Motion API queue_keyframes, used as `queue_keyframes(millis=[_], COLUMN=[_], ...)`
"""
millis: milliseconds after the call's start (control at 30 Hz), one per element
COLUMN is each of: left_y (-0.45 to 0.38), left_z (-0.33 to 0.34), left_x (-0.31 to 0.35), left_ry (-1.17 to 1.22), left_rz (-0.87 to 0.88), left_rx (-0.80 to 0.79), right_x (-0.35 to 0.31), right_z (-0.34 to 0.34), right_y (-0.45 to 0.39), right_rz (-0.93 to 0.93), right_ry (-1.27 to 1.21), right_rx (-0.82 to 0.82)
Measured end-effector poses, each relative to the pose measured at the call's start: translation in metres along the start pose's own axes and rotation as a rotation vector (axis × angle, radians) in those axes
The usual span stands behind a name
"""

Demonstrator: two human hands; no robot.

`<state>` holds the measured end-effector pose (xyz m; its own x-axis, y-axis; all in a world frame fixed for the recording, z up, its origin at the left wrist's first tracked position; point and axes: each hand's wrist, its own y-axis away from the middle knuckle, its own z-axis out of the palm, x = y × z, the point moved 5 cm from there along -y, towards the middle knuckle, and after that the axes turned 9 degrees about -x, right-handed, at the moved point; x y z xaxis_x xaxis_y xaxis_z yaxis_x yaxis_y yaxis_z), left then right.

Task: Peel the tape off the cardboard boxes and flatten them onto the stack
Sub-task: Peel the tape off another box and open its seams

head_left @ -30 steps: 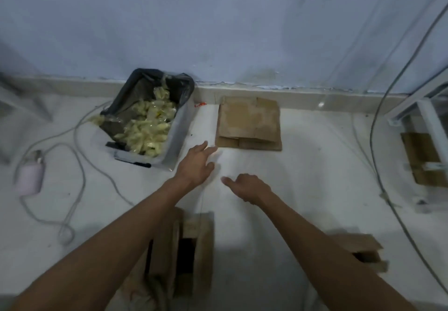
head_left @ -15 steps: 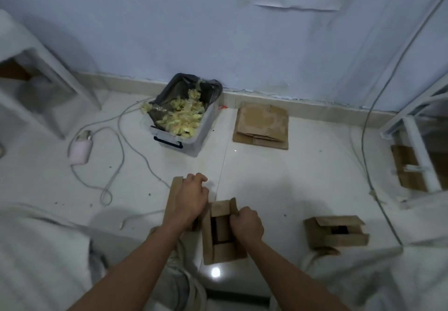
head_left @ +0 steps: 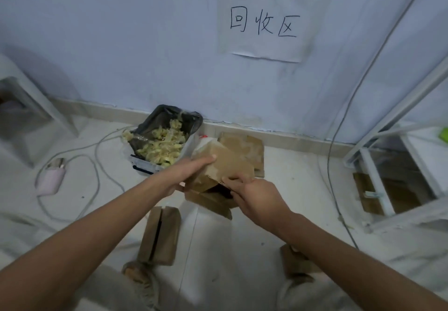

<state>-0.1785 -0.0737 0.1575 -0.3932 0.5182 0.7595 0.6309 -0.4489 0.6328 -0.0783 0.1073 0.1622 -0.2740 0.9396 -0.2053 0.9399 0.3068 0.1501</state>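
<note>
1. A person is holding a small cardboard box (head_left: 225,165) up in the air with both hands, above the white floor (head_left: 291,189) and in front of the bin and the stack.
2. The left hand (head_left: 186,172) is lying along the box's left side, its fingers stretched nearly straight and pressing flat against the cardboard, the thumb hidden beneath.
3. The right hand (head_left: 254,194) is gripping the box's near right corner, its fingers curling over the edge and pinching the cardboard.
4. The box is tilting, its top face turned toward the camera, and an opened flap is hanging below it.
5. A stack of flattened cardboard (head_left: 252,148) is lying on the floor against the skirting, just behind the held box and partly hidden by it.
6. A plastic bin (head_left: 145,165) lined with a dark bag is sitting just left of the stack, holding crumpled yellowish tape (head_left: 160,145).
7. Another cardboard box (head_left: 160,233) is resting on the floor below the left forearm, its flaps parted along a dark slit.
8. A third box (head_left: 293,259) is showing under the right forearm.
9. A paper sign (head_left: 266,19) with handwritten characters is hanging on the wall (head_left: 121,31).
10. A pink charger (head_left: 51,179) with a white cable is lying at the left.
</note>
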Motion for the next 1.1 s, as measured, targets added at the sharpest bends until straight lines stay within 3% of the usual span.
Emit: queue_keyframes(millis=[133, 200, 267, 367, 467, 567, 900, 1100], left_y=[0.013, 0.026, 0.038, 0.050, 0.057, 0.057, 0.038, 0.029], left_z=[-0.001, 0.002, 0.014, 0.035, 0.045, 0.059, 0.058, 0.064], left_x=[0.007, 0.000, -0.001, 0.007, -0.001, -0.013, -0.031, -0.043], left_ry=[-0.035, -0.142, -0.426, -0.770, -0.824, -0.872, -0.945, -0.995], left_rz=[0.084, 0.126, 0.174, 0.336, 0.406, 0.448, 0.434, 0.506], left_rx=[0.141, 0.255, 0.388, 0.504, 0.504, 0.480, 0.485, 0.414], right_x=[-0.007, 0.002, 0.016, 0.023, 0.018, 0.015, 0.020, 0.025], right_z=[-0.008, -0.008, -0.011, -0.017, -0.013, -0.009, 0.007, 0.023], right_y=[0.023, 0.035, 0.048, 0.059, 0.058, 0.055, 0.031, 0.021], right_rz=[-0.097, 0.019, 0.171, 0.249, 0.264, 0.262, 0.218, 0.100], right_ry=[-0.102, -0.309, -0.476, -0.643, -0.669, -0.499, -0.266, -0.405], right_rx=[0.133, 0.268, 0.431, 0.526, 0.471, 0.390, 0.296, 0.131])
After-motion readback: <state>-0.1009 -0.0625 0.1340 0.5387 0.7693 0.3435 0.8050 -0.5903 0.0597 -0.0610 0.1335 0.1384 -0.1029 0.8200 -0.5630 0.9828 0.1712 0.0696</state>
